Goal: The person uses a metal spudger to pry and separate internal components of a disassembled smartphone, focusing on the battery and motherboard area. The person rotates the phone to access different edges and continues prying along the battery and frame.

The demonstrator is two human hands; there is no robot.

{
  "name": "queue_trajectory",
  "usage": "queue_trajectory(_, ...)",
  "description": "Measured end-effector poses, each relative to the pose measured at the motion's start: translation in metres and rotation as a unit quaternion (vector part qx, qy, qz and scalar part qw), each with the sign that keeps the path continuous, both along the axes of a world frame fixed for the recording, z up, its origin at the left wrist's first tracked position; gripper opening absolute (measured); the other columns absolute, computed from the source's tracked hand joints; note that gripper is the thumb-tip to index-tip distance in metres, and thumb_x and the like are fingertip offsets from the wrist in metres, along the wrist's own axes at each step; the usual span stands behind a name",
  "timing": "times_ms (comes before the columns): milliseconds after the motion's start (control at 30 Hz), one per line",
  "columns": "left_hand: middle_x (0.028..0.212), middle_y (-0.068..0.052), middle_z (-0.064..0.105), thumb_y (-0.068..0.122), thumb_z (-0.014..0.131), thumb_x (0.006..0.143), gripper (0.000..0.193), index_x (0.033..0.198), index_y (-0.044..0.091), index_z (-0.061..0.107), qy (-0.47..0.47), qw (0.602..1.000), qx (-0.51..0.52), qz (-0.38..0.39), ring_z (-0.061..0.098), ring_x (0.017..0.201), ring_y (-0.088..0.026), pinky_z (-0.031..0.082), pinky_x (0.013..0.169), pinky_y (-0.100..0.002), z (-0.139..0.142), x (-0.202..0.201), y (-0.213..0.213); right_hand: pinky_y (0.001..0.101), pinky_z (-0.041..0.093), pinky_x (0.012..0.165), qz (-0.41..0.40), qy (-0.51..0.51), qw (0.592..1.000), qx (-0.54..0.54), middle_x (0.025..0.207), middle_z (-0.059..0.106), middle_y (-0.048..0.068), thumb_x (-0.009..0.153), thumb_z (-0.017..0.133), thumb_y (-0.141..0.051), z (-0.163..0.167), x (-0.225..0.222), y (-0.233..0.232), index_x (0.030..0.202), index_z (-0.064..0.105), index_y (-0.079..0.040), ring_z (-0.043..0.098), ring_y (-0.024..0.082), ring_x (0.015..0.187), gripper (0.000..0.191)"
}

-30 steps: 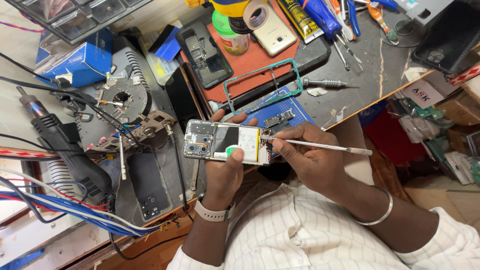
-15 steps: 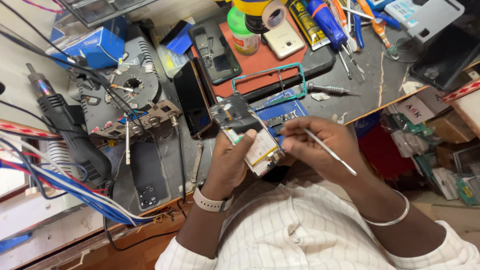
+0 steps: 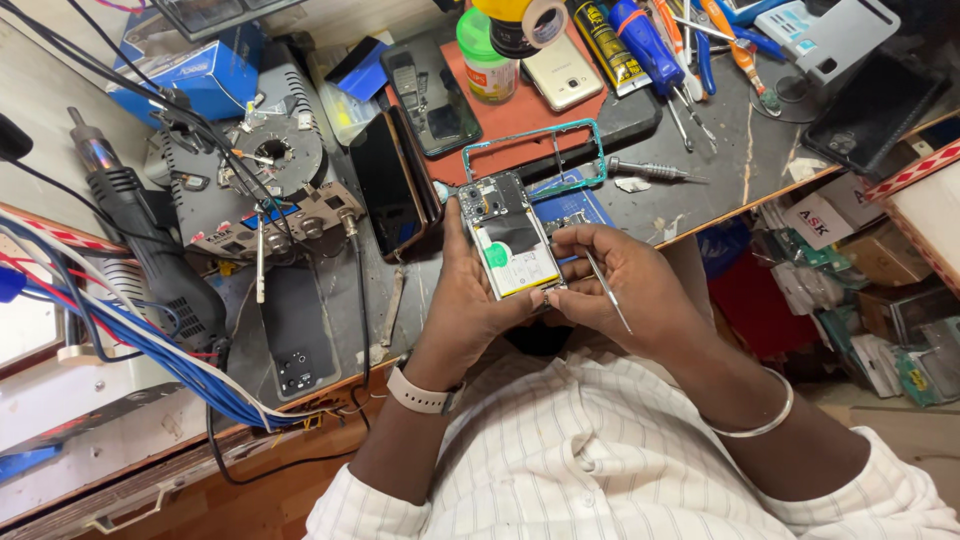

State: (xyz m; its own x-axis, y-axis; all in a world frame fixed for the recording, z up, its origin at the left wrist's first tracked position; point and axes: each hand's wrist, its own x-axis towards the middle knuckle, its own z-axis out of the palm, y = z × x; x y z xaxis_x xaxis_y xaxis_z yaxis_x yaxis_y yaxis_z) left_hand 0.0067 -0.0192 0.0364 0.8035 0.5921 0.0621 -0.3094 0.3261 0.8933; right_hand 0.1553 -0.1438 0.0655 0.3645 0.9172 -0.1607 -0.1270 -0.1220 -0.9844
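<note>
Opened back-less smartphone (image 3: 507, 243) gripped in left hand (image 3: 470, 310); right hand (image 3: 630, 290) pinches thin metal tweezers (image 3: 606, 290) at 3 o'clock (slip risk: the tip could puncture the battery).

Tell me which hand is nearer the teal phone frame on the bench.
Left. The left hand reaches up beside the opened phone, thumb just under the teal frame. The right hand sits lower, holding a thin tool.

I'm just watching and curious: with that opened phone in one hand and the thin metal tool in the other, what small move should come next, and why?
Probably bring the thin metal tweezers in the right hand down to the opened phone, since the left hand holds it steady with its insides exposed and the tool's tip points away.
</note>
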Motion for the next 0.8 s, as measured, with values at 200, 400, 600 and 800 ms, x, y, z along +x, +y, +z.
queue_trajectory(200,0.147,-0.015,0.051,-0.012,0.069,0.081,0.124,0.166,0.021,-0.016,-0.001,0.998,0.065,-0.011,0.06,0.127,-0.022,0.055,0.104,-0.036,-0.002,-0.003,-0.003,0.032,0.065,0.079,-0.034,-0.054,0.998,-0.011,0.107,0.071,0.014,0.086,0.065,0.004,-0.006,-0.006,0.002,0.132,0.054,0.004,0.071,0.016,0.092,0.047)
queue_trajectory(400,0.148,-0.014,0.051,-0.012,0.067,0.084,0.116,0.167,0.019,-0.008,-0.003,0.997,0.079,0.013,0.061,0.125,-0.02,0.055,0.102,-0.035,-0.006,-0.002,-0.004,0.0321,0.066,0.079,-0.039,-0.018,0.999,0.0,0.111,0.069,0.011,0.085,0.065,0.005,-0.008,-0.009,0.005,0.128,0.054,0.005,0.071,0.014,0.095,0.045)
queue_trajectory(600,0.148,-0.014,0.05,-0.013,0.06,0.088,0.108,0.168,0.018,-0.006,-0.012,0.996,0.087,0.022,0.061,0.125,-0.019,0.054,0.103,-0.033,-0.008,-0.002,-0.006,0.0261,0.06,0.08,-0.043,-0.091,0.995,-0.004,0.108,0.071,0.011,0.086,0.066,0.001,-0.014,-0.007,0.005,0.128,0.057,0.005,0.069,0.011,0.092,0.043)
queue_trajectory(800,0.155,-0.014,0.044,-0.013,0.058,0.088,0.107,0.168,0.017,-0.006,-0.034,0.996,0.082,0.018,0.057,0.132,-0.019,0.052,0.108,-0.034,-0.008,-0.003,-0.005,0.0227,0.056,0.079,-0.065,-0.108,0.992,0.021,0.107,0.07,0.009,0.089,0.068,-0.003,-0.021,-0.006,0.005,0.123,0.058,0.006,0.067,0.008,0.09,0.037)
